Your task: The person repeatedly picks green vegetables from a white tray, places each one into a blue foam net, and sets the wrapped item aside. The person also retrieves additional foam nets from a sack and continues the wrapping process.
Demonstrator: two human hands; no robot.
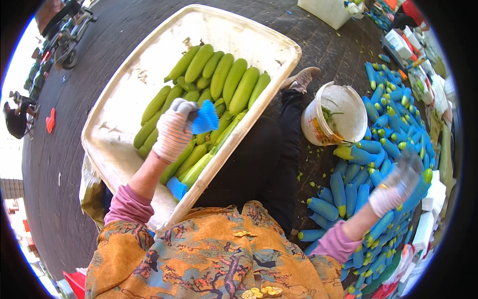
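Observation:
My left hand [175, 129], in a striped knit glove with grey fingers, pinches a blue foam net sleeve [205, 117] above a large white tub [123, 108]. Rows of green zucchini-like squashes [234, 80] lie in the tub, and a second blue net piece [176, 188] rests by its near wall. My right hand [397, 183], gloved and blurred, is at the right over a big heap of squashes in blue net sleeves [351, 198]. A netted squash [420, 188] lies right beside it; whether my fingers touch it I cannot tell.
Between tub and heap stands a white bucket [313, 119] with green scraps inside. My shoe [304, 78] is beyond the tub. White foam boxes [427, 224] line the right edge. Another white container [325, 13] stands at the top. A parked scooter [67, 48] and people are farther off.

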